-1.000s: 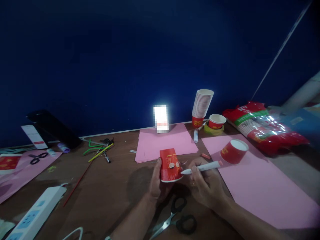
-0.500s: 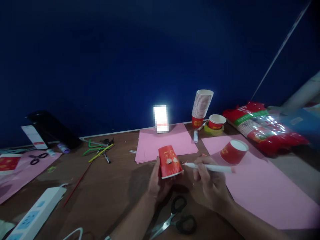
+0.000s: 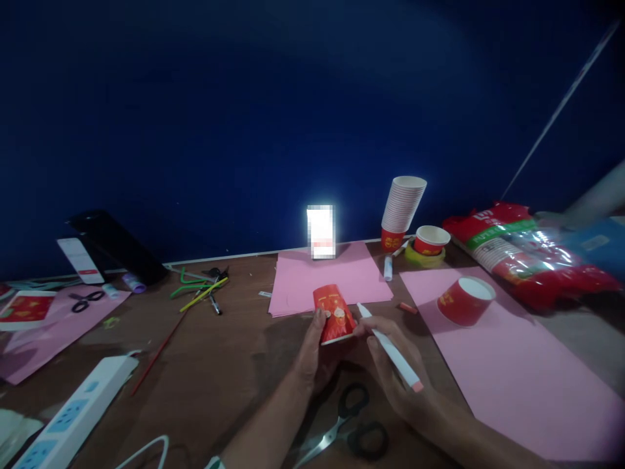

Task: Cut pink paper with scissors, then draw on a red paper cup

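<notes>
My left hand (image 3: 312, 348) is closed round a red paper cup (image 3: 333, 316) with gold print, two round pale spots and a zigzag line near its white rim. The rim faces down towards me, and my thumb lies on the cup's front. In my right hand (image 3: 390, 355) is a white marker (image 3: 390, 352), slanting with its upper end near the cup's right side. My right fingertips are at the cup's lower right edge; whether they press on it I cannot tell. Black-handled scissors (image 3: 349, 423) lie partly open below my hands. A small red piece (image 3: 408, 307) rests right of the marker.
Pink sheets (image 3: 288, 286) lie behind the cup, before a bright phone (image 3: 321, 232). To the right are a cup stack (image 3: 400, 212), another red cup (image 3: 461, 306) and a red plastic bag (image 3: 517, 254). A power strip (image 3: 73, 417) and drinking straws (image 3: 202, 294) lie left.
My right hand has come left to the cup, and the marker has swung from nearly level to a steep slant. My left thumb has moved onto the cup's front. The view has shifted slightly.
</notes>
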Demonstrator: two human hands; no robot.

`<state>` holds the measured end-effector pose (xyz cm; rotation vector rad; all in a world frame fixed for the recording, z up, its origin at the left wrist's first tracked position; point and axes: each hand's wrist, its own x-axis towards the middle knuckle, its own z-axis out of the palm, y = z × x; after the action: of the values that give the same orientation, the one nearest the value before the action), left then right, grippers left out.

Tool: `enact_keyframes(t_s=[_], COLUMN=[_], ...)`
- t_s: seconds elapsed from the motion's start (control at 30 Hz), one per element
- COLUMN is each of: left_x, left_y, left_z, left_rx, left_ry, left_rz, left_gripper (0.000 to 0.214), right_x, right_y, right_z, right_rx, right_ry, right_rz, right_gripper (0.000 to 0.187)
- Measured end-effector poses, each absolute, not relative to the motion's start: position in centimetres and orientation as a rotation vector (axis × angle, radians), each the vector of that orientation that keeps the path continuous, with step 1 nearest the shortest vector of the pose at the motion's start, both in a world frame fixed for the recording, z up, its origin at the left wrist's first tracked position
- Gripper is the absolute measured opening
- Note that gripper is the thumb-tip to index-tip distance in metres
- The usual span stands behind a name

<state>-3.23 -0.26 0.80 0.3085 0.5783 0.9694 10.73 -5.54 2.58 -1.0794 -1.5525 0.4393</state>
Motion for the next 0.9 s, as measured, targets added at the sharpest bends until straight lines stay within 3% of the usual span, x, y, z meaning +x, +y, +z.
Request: enact_keyframes(t_s=[0.43, 0.6, 0.8, 0.9], left_x=[-2.9, -3.2, -3.1, -3.0], left_y=[-0.1, -0.3, -0.6, -0.8], left_z=[0.5, 0.5, 0.9, 1.4], left_rx=[0.506, 0.512, 0.68, 0.79], left_ry=[0.604, 0.649, 0.749, 0.775], left_rz=[1.015, 0.994, 1.012, 1.045], left_gripper=[0.042, 0.048, 0.047, 0.036], right_x=[10.7, 11.6, 11.7, 11.5], right_y=[-5.7, -5.9, -6.3, -6.1], right_z=[2.9, 3.8, 5.8, 5.7], right_rx=[-0.992, -0.906, -1.093, -1.126], right_ry=[-1.628, -1.692, -1.717, -1.725], right_rz=[0.508, 0.357, 0.318, 0.331], right_gripper=[0.021, 0.025, 0.013, 0.015])
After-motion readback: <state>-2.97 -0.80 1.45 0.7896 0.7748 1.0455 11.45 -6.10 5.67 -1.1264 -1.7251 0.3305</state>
